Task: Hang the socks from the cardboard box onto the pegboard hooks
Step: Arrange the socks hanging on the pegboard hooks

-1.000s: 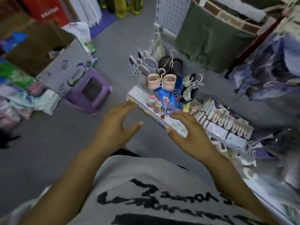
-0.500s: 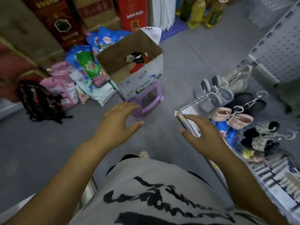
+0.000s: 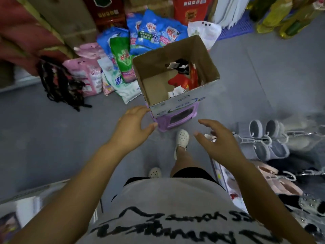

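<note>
An open cardboard box (image 3: pixel 207 55) stands on a purple plastic stool (image 3: pixel 177 118) ahead of me. Inside it lie red, black and white socks (image 3: pixel 182 80) with paper tags. My left hand (image 3: pixel 133 124) hovers just short of the box's near left corner, fingers relaxed and holding nothing. My right hand (image 3: pixel 218 140) is held out to the right of the stool, fingers loosely spread, also holding nothing. The pegboard itself is out of view.
Grey slippers (image 3: pixel 263 138) and pink ones (image 3: pixel 279 182) hang on hooks at the right. Detergent bags (image 3: pixel 123 57) and a black bag (image 3: pixel 59 81) lie on the floor behind and left of the box. My white shoes (image 3: pixel 182 140) stand on grey floor.
The view has swung left from the hanging display to the box on the stool. Both hands, holding nothing, have come toward the box, which is now much closer and centred.
</note>
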